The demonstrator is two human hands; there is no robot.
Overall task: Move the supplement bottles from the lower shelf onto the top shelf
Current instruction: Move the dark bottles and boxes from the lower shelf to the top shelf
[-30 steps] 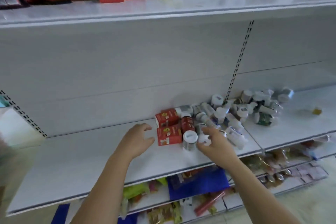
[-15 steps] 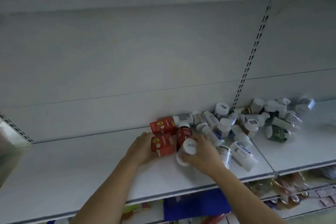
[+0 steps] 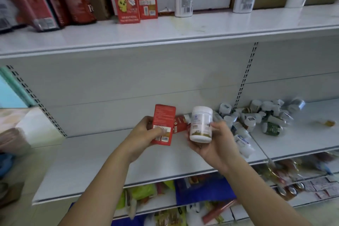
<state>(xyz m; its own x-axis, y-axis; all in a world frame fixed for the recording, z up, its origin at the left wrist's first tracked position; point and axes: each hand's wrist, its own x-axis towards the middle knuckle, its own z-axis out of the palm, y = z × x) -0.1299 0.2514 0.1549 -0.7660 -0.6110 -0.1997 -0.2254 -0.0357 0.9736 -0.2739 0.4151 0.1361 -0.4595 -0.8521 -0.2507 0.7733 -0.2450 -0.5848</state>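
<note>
Our left hand [image 3: 144, 135] grips a red box [image 3: 163, 121] round its sides, with the thumb on the front. Our right hand [image 3: 217, 145] grips a white bottle [image 3: 200, 124] round its middle. We hold both just above the lower shelf [image 3: 110, 161], well below the top shelf [image 3: 201, 29]. A pile of bottles [image 3: 256, 117] lies on the lower shelf to the right.

We think the bottle is light, hard plastic and a bit smooth, so it could slip. The fat middle, under the lid, looks like the best place to hold it. The box looks like thin card, so we should not squeeze it hard.

The bottle has a green and gold band low on its label, but the words are too small to read. The box has tiny white print and a barcode patch. On the top shelf stands a chick box [image 3: 126, 0], red with a yellow chick and Chinese words we cannot make out.
</note>
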